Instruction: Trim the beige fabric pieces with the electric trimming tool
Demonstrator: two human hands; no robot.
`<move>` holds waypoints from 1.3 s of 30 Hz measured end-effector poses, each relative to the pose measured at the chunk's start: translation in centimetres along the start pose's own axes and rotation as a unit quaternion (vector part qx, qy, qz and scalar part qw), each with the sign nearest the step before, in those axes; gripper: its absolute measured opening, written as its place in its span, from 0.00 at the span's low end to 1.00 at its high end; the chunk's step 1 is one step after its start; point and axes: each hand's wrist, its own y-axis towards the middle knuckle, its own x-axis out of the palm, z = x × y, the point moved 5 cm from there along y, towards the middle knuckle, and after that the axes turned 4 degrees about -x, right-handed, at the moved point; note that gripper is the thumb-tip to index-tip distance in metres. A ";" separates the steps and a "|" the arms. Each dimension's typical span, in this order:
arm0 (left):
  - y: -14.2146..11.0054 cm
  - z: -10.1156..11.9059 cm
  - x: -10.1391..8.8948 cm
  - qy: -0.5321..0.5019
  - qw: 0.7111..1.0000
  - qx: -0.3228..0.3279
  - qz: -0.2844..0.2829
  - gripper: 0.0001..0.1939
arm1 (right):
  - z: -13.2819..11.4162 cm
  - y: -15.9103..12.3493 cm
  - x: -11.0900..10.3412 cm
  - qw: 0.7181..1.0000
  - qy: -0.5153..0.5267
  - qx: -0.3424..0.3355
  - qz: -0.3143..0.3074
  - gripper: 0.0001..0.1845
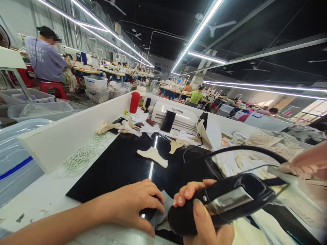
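Note:
My right hand (204,217) is wrapped round a black corded hand tool (240,195) with a metal plate on its side; its exact kind I cannot make out. The tool's rounded end points left, toward my left hand (138,204). That hand rests low over the shiny black board (102,173), thumb apart from its curved fingers. Between both hands lies a pale grey piece (166,200), partly hidden, beside my left fingertips. Farther up the board is a cream cut fabric piece (153,156). At the right edge, another person's hand (306,161), blurred, is near the tool's cord end.
A white low wall (76,132) borders the table. Behind the board stand a phone (168,121), a white vented machine (176,115) and a red bottle (134,102). Tangled pale cord (84,156) lies left; cloth pieces (242,161) are heaped right. A plastic bin (20,156) stands left.

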 end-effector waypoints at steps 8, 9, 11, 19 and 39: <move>-0.2 0.2 -0.1 -0.010 1.000 -0.021 0.013 0.17 | -1.2 3.4 -3.7 0.996 -0.047 -0.049 0.061 0.20; 0.0 0.3 0.1 -0.009 1.000 -0.022 0.007 0.19 | -1.3 3.8 -4.1 0.995 -0.051 -0.052 0.075 0.21; 0.3 0.5 0.5 -0.004 1.000 -0.018 -0.011 0.22 | -1.3 4.3 -4.6 0.993 -0.051 -0.048 0.097 0.23; 0.6 0.4 1.3 0.017 1.000 -0.007 -0.018 0.26 | 0.1 4.2 -4.8 0.995 -0.056 -0.065 0.053 0.19; 0.7 0.5 1.1 0.034 0.998 -0.039 -0.044 0.28 | -0.7 5.3 -5.8 0.988 -0.069 -0.071 0.119 0.23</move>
